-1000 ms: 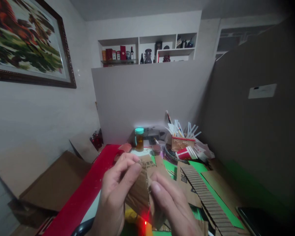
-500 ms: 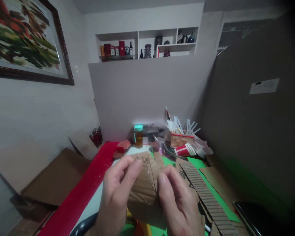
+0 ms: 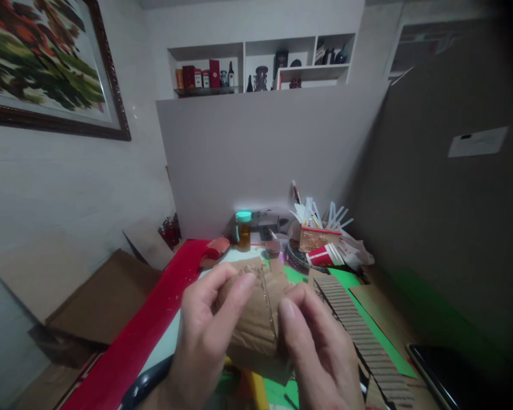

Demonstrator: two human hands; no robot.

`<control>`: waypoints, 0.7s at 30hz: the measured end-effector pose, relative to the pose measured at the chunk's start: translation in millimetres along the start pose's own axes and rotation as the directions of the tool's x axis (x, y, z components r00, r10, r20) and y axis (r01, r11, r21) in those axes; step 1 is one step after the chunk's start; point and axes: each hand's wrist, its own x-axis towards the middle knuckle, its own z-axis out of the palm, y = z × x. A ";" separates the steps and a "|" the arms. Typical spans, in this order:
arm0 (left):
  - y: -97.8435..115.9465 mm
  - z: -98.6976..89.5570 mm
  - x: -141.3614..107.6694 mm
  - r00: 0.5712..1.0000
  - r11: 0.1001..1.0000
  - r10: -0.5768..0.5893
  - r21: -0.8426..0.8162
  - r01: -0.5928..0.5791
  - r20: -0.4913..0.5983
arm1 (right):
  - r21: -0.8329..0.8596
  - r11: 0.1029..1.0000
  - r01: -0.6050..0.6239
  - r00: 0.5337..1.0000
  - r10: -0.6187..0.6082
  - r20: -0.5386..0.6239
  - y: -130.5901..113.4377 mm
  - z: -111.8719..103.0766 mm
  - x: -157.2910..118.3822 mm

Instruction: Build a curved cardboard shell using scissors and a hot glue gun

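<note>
A small folded piece of brown cardboard (image 3: pixel 256 322) with a ridged seam is held up between both hands over the table. My left hand (image 3: pixel 211 324) grips its upper left side, thumb on the top near the seam's end. On the right edge, my right hand (image 3: pixel 314 341) pinches the cardboard between thumb and fingers. The fingertips behind the piece are hidden. Below it lie something yellow (image 3: pixel 259 390) and a dark curved handle (image 3: pixel 147 384), both partly covered by my hands.
Corrugated cardboard strips (image 3: pixel 361 336) lie on green sheets to the right, beside a dark phone-like object (image 3: pixel 442 376). A red sheet (image 3: pixel 154 307) runs along the left. Behind stand a teal-lidded bottle (image 3: pixel 243 232), stacked paper cups (image 3: pixel 325 255) and a box of straws (image 3: pixel 318 236).
The view has tilted slightly down and shifted, so the background sits higher. Both hands still hold the cardboard, which has turned slightly.
</note>
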 end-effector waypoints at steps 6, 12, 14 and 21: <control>3.8 -2.0 1.2 0.998 0.997 0.057 0.051 -0.057 -0.005 | -0.110 0.990 0.084 0.995 -0.076 0.071 -1.2 -14.3 7.3; 6.1 -4.8 1.3 0.996 0.992 0.082 0.100 -0.078 -0.029 | -0.126 0.987 0.105 0.993 -0.097 0.063 -3.6 -15.9 4.8; 6.0 -4.6 1.8 0.997 0.992 0.078 0.097 -0.075 -0.027 | -0.121 0.988 0.101 0.994 -0.096 0.042 -4.0 -15.0 3.0; 3.9 -3.6 1.9 0.998 0.989 0.057 0.139 -0.055 -0.013 | -0.126 0.986 0.112 0.994 -0.110 0.026 -2.3 -13.8 3.5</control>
